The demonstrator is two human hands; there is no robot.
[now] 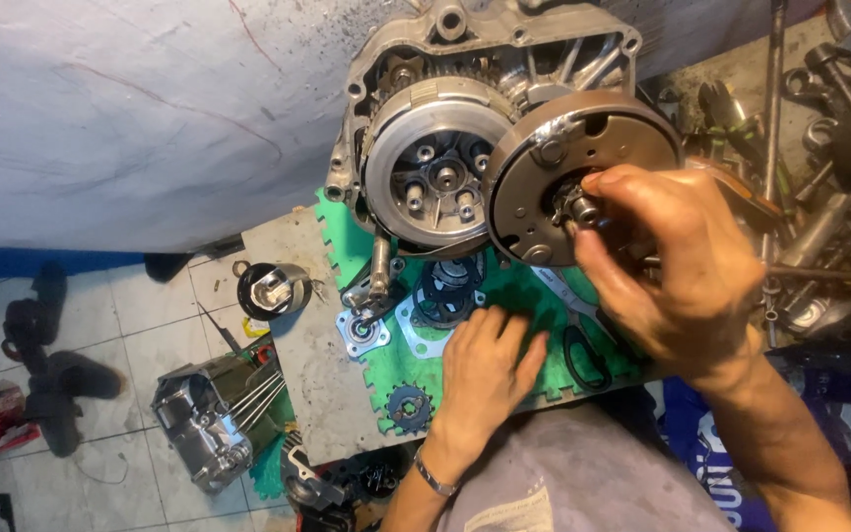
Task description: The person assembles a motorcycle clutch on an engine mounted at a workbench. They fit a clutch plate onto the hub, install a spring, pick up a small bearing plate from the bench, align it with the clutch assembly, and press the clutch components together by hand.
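At the upper centre of the frame an open engine case [376, 118] stands on the bench, and inside its housing sit two round assemblies side by side: a silver clutch drum [430, 167] with bolts around its hub, and to its right a grey round plate [568, 158] with cut-outs. The right hand [682, 266] reaches in from the lower right, its fingertips pressed together in a pinch on the small metal nut [583, 209] at the centre of that plate. The left hand [485, 369] lies flat, fingers loosely spread, on the green foam mat [342, 236] in the lower centre, just beside a thin gasket [421, 330] and a black ring [445, 291]. A small sprocket [408, 406] rests on the mat near the left wrist. On the tiled floor at lower left sits another engine cover [204, 424] with thin rods lying across it. A heap of tools [829, 197] fills the right edge.
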